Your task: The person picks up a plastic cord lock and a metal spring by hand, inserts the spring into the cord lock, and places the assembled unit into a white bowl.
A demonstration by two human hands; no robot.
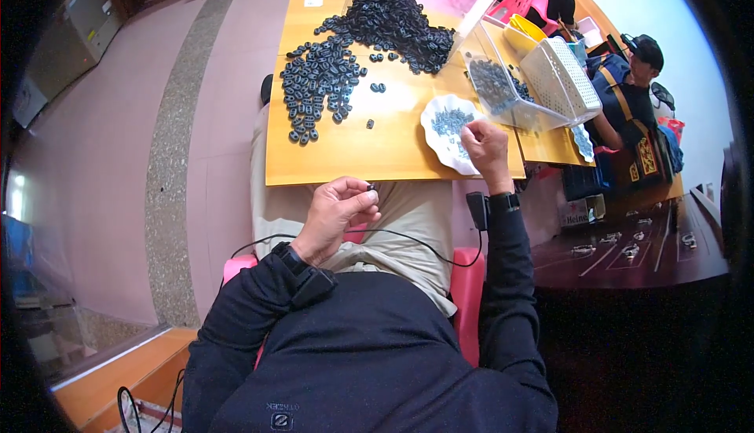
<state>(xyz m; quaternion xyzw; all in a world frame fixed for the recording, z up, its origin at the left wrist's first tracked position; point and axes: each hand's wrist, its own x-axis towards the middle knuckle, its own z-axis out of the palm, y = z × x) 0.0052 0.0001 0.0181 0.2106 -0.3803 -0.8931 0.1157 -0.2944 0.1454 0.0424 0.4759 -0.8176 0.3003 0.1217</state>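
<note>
My left hand [339, 215] is closed in a pinch in front of the table's near edge, and a small black plastic part [371, 187] shows at its fingertips. Over the right side of a white scalloped plate [433, 136], my right hand [487, 147] has its fingers pressed together. Whatever it may hold is too small or hidden to make out. Small blue-grey pieces [451, 121] lie heaped on that plate. To the left, many black oval parts with holes [314, 87] are spread on the yellow table [334, 158], below a taller dark pile [397, 25].
A clear plastic bin [542, 123] with black parts stands right of the plate, beside a white perforated basket [559, 80] and a yellow bowl [528, 28]. A person in a dark cap [646, 52] sits at the right. A black cable [408, 238] crosses my lap.
</note>
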